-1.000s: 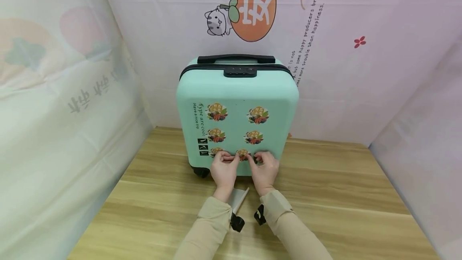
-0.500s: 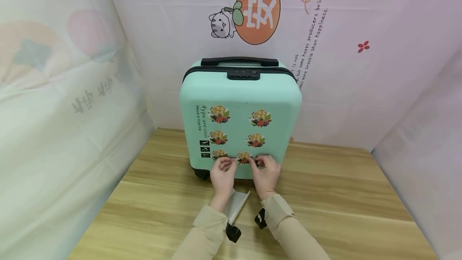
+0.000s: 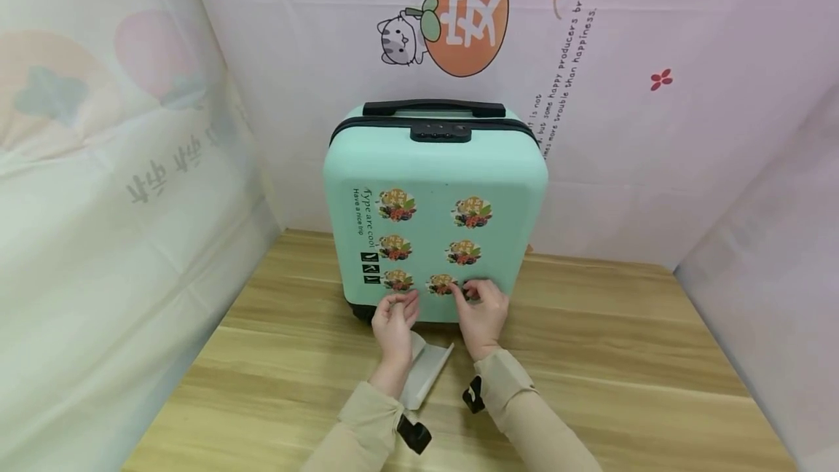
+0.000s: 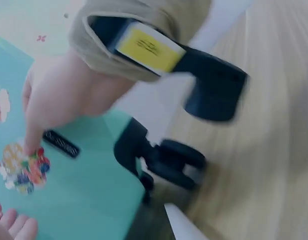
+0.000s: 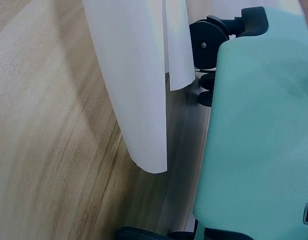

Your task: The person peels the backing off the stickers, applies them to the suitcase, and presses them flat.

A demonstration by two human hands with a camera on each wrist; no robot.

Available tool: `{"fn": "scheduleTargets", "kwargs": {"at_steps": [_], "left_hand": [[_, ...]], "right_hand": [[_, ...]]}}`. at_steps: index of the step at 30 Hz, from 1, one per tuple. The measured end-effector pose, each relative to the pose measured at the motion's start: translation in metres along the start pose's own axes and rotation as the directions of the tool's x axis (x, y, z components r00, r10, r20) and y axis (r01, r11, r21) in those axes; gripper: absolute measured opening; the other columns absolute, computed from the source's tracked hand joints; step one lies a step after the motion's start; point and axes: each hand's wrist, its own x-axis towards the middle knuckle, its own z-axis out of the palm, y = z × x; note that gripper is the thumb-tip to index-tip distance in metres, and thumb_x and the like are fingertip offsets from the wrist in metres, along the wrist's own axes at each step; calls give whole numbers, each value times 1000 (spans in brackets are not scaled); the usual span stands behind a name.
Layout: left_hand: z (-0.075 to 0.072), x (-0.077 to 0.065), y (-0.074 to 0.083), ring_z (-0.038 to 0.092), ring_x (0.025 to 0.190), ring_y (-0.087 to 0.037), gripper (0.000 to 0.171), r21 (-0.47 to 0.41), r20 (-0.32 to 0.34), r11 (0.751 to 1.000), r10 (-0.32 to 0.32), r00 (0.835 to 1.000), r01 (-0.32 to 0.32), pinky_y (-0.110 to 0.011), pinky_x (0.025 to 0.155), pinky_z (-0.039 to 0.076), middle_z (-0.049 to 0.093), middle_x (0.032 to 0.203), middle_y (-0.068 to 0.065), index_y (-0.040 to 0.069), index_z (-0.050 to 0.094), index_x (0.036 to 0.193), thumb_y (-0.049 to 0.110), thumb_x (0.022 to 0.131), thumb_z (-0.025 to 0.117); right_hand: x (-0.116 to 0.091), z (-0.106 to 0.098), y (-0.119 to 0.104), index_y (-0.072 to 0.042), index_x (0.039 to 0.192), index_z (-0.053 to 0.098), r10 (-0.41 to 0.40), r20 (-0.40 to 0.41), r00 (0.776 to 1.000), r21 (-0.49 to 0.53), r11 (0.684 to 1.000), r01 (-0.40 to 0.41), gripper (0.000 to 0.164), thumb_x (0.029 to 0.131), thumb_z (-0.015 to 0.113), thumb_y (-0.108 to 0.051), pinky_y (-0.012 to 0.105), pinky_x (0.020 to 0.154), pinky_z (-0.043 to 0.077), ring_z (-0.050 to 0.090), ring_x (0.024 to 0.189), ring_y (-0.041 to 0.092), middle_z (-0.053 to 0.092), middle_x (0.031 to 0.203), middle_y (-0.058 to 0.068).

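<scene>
A mint-green suitcase (image 3: 435,166) stands upright with several round fruit stickers on its front. My right hand (image 3: 483,315) is at the bottom-row sticker (image 3: 438,284). In the left wrist view, one straight digit of that right hand (image 4: 63,95) presses the fruit sticker (image 4: 26,172), which looks flat against the shell. My left hand (image 3: 395,323) hovers by the suitcase's lower left, fingers loosely bent, holding nothing visible. Only its fingertips (image 4: 16,227) show in the left wrist view. The right wrist view shows no clear part of the right hand.
A curled sheet of white paper (image 3: 429,370) lies on the wooden table (image 3: 629,355) between my forearms. Black wheels (image 4: 169,162) sit at the suitcase's base. Printed cloth (image 3: 609,130) hangs behind and at both sides.
My left hand has come off the bottom-row sticker and drawn down and left. The right hand stays at that sticker. More of the white paper now shows.
</scene>
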Motion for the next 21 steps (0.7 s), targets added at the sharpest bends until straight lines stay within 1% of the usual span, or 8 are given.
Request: {"fn": "scheduleTargets", "kwargs": {"at_steps": [3,7,10,12,14,17,19,21], "left_hand": [[-8,-1,0,62,107,-37,16,69,15,997,20,1000,-21,-43,92,51,64,109,-27,-9,54,89,-4,93,39],[-16,0,6,62,105,-34,13,175,91,977,106,990,-120,-31,90,52,63,107,-25,-9,56,91,-3,92,45],[-20,1,12,61,103,-30,12,249,144,946,174,974,-206,-25,87,48,63,108,-22,-10,57,92,-3,93,47],[-23,1,16,59,104,-28,11,289,184,920,219,958,-266,-24,87,47,63,110,-19,-10,57,92,-4,92,48],[-25,1,21,59,104,-29,10,320,229,884,276,933,-340,-26,86,47,63,111,-19,-9,58,91,-6,92,48],[-24,-3,37,59,101,-35,12,345,305,814,374,876,-468,-31,84,50,62,109,-24,-8,59,87,-11,90,48],[-24,-7,51,58,99,-39,14,346,351,771,423,835,-535,-32,82,52,60,107,-28,-7,59,85,-13,89,48],[-25,-6,56,58,98,-40,15,352,377,741,447,811,-572,-34,82,52,60,106,-30,-7,59,85,-15,89,47]], "right_hand": [[-1,0,-1,-5,69,63,8,-1,1000,0,1000,-8,21,68,84,-5,36,65,39,53,57,22,58,63,9],[-2,0,0,-7,70,63,-1,40,999,-21,1000,2,19,71,81,-5,37,65,39,53,59,21,58,64,8],[-5,-3,1,-8,73,63,-86,119,989,-48,995,92,15,75,78,-8,38,64,39,53,63,21,59,69,7],[-9,-6,4,-8,78,64,-201,188,961,-58,975,215,11,79,75,-10,40,65,40,54,69,23,60,76,8],[-12,-8,9,-9,86,65,-344,264,901,-76,924,375,6,84,68,-13,42,70,42,56,80,26,62,89,9],[-13,-12,14,-9,110,64,-494,417,763,-123,801,586,23,94,54,-21,46,86,40,55,106,29,59,117,11],[-12,-16,13,-10,127,57,-496,561,663,-168,716,677,37,94,53,-27,46,99,35,47,124,27,51,135,9],[-12,-18,12,-10,138,48,-459,684,567,-183,645,742,50,94,56,-31,43,109,29,38,135,23,42,146,5]]}}
